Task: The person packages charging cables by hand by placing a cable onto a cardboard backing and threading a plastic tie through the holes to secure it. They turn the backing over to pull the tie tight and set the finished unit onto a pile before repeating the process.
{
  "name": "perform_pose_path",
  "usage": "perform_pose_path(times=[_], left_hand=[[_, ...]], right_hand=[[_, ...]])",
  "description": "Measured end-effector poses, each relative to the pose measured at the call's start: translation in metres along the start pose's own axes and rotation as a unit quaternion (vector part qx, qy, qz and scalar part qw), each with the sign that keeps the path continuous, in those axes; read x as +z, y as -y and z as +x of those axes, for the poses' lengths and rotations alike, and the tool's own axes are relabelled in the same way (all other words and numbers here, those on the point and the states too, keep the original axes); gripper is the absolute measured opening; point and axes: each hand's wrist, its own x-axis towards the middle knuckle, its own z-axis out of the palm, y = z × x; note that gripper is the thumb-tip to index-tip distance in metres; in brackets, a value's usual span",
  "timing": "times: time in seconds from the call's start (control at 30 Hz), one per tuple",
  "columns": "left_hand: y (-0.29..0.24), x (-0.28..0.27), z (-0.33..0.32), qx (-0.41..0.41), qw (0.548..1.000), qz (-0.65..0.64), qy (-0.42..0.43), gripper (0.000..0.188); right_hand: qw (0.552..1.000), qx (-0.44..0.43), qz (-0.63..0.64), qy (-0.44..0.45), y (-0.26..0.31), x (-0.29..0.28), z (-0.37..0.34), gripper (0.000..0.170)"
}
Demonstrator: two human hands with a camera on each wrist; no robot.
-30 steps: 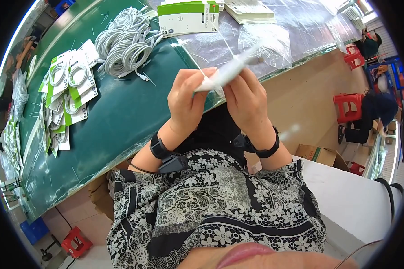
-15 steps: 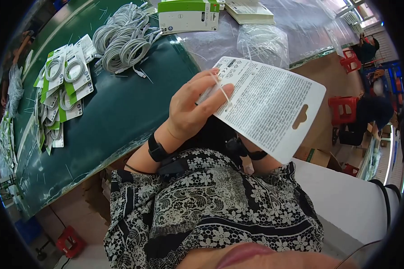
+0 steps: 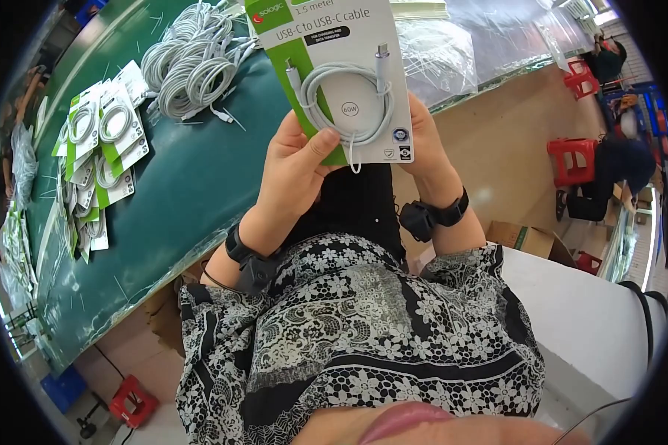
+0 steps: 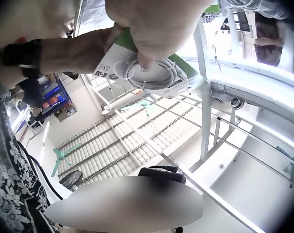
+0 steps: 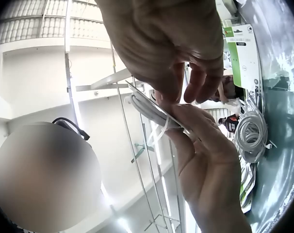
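Note:
A white and green retail card (image 3: 367, 152) faces up in the head view, with a coiled white USB-C cable (image 3: 346, 104) on its front. A thin white tie (image 3: 355, 159) loops out below the coil. My left hand (image 3: 293, 163) grips the card's lower left, its thumb across the front beside the coil. At the right edge, my right hand (image 3: 429, 144) reaches behind the card, its fingertips hidden in the head view. In the right wrist view the right hand (image 5: 166, 43) has curled fingers at the back of the card, close to the left hand's fingers (image 5: 205, 121).
On the green table (image 3: 193, 178) lie a heap of coiled white cables (image 3: 193, 63) and a pile of carded cables (image 3: 100, 141). Clear plastic bags (image 3: 438, 55) lie at the back right. Red stools (image 3: 571, 162) and another person (image 3: 620, 178) are off to the right.
The card, edge-on a second ago and then showing its printed back, now faces up with the cable side. The right hand, mostly hidden half a second ago, shows at its right edge.

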Motion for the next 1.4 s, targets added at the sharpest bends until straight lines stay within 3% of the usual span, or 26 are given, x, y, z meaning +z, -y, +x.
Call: perform_pose_path(times=[0.13,0.23,0.4,0.43,0.47,0.5,0.53,0.63,0.8,0.9,0.97,1.07,1.13,1.4], left_hand=[[0.003,-0.002,-0.001,-0.011,1.000,-0.023,-0.009,0.033],[0.001,0.000,0.001,0.004,1.000,-0.022,-0.005,0.032],[0.002,-0.005,0.001,0.008,1.000,0.009,-0.021,0.030],[0.002,-0.009,0.003,-0.012,0.999,0.001,-0.036,0.030],[0.001,-0.011,0.006,-0.030,0.998,-0.006,-0.049,0.029],[0.000,-0.012,0.009,-0.049,0.997,-0.013,-0.064,0.029],[-0.001,-0.013,0.010,-0.045,0.997,-0.010,-0.062,0.029],[-0.002,-0.015,0.012,-0.045,0.997,-0.013,-0.055,0.029],[-0.006,-0.016,0.010,-0.046,0.996,0.011,-0.072,0.029],[-0.011,-0.018,0.009,-0.035,0.996,0.016,-0.081,0.027],[-0.007,-0.021,0.007,-0.029,0.995,0.032,-0.089,0.027],[-0.015,-0.023,0.003,-0.035,0.990,0.041,-0.131,0.027],[-0.014,-0.032,0.001,-0.025,0.997,-0.010,-0.077,0.027],[-0.034,-0.033,-0.012,-0.042,0.997,-0.029,-0.055,0.025]], right_hand=[[0.996,-0.041,-0.070,-0.046,-0.010,0.006,0.000,0.039],[0.987,0.053,0.114,-0.104,-0.030,-0.003,0.001,0.038],[0.969,0.082,0.161,-0.169,-0.047,-0.001,-0.003,0.035],[0.988,0.033,-0.006,-0.154,-0.048,-0.005,-0.003,0.034],[0.975,-0.019,-0.174,-0.136,-0.044,-0.008,-0.001,0.032],[0.932,-0.070,-0.335,-0.115,-0.040,-0.009,0.000,0.030],[0.932,-0.076,-0.335,-0.114,-0.038,-0.009,0.000,0.030],[0.958,0.013,-0.277,-0.070,-0.030,-0.002,-0.006,0.022],[0.953,0.053,-0.285,-0.091,-0.029,0.001,0.001,0.016],[0.922,-0.122,-0.362,-0.068,-0.036,0.002,0.007,0.019],[0.892,-0.141,-0.430,-0.021,-0.035,-0.006,0.009,0.023],[0.882,-0.141,-0.449,0.005,-0.036,-0.004,0.010,0.021],[0.833,-0.206,-0.512,0.039,-0.036,-0.003,0.018,0.020],[0.863,-0.236,-0.447,0.016,-0.067,0.017,0.033,0.021]])
